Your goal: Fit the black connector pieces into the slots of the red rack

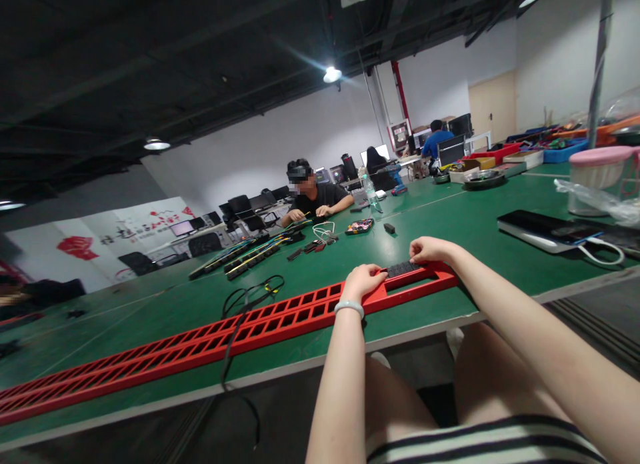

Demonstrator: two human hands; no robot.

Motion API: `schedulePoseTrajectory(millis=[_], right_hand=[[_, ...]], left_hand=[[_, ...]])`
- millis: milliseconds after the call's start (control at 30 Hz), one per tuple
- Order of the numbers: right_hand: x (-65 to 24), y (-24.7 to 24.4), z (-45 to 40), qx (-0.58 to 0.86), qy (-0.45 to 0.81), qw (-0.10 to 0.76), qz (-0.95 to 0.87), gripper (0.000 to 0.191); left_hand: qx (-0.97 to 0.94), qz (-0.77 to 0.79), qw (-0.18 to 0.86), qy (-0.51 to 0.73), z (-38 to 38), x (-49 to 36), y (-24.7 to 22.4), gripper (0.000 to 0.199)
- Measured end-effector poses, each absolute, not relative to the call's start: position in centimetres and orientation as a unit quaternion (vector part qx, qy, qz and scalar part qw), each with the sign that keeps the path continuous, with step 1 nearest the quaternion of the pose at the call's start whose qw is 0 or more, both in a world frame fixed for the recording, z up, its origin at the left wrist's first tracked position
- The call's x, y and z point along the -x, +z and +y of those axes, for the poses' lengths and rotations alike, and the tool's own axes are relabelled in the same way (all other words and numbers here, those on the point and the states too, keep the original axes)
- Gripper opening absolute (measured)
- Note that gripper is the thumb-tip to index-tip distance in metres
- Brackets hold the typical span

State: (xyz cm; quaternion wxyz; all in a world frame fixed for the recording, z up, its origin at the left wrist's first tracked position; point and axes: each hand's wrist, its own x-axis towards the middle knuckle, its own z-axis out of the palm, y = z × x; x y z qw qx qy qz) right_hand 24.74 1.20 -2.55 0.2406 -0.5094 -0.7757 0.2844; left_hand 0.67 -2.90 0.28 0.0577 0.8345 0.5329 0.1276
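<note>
A long red slotted frame (287, 317) lies along the front edge of the green table. Near its right end, a black block (403, 269) with a grid-like top sits in the frame's opening. My left hand (364, 282), with a pale bangle at the wrist, rests over the frame, and its closed fingers press against the block's left end. At the other end, the bent, pinched fingers of my right hand (428, 249) hold the block's right end. Parts of both hands' fingertips are hidden.
A black strap (231, 344) crosses the frame and hangs off the table edge. Beyond lie a small black block (389, 229), a patterned tray (359, 227) and bundled cables (255, 252). A co-worker (320, 197) sits opposite. On the right are a phone (550, 228) and pink-lidded tub (600, 159).
</note>
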Motion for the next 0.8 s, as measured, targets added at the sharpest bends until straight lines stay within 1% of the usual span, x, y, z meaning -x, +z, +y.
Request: schedulePoseTrajectory(millis=[100, 167, 267, 333, 433, 533, 667, 800], right_hand=[[-24.4, -2.1, 0.7, 0.529, 0.253, 0.236, -0.775, 0.019], [-24.0, -1.6, 0.4, 0.546, 0.196, 0.246, -0.776, 0.021], [-23.5, -0.9, 0.0, 0.567, 0.087, 0.284, -0.768, 0.026], [-23.3, -0.6, -0.3, 0.584, 0.052, 0.282, -0.759, 0.032], [-23.1, -0.6, -0.5, 0.613, 0.062, 0.210, -0.759, 0.039], [-22.9, -0.7, -0.8, 0.623, 0.068, 0.151, -0.765, 0.042], [-22.3, -0.8, -1.1, 0.632, 0.057, 0.139, -0.760, 0.041], [-21.8, -0.9, -1.2, 0.641, 0.035, 0.146, -0.753, 0.040]], left_hand=[[-0.837, 0.528, 0.056, 0.132, -3.0, -0.7, 0.2, 0.036], [-0.836, 0.526, 0.057, 0.149, -3.1, -0.8, 0.2, 0.035], [-0.831, 0.521, 0.052, 0.187, -3.4, -1.0, 0.3, 0.034], [-0.833, 0.516, 0.042, 0.196, -3.6, -1.1, 0.5, 0.030], [-0.841, 0.508, 0.028, 0.183, -3.7, -1.4, 0.6, 0.030], [-0.861, 0.486, 0.025, 0.148, -3.4, -1.5, 0.5, 0.036], [-0.884, 0.455, 0.014, 0.102, -2.9, -1.5, 0.2, 0.043], [-0.880, 0.468, 0.016, 0.082, -2.9, -1.6, 0.4, 0.044]])
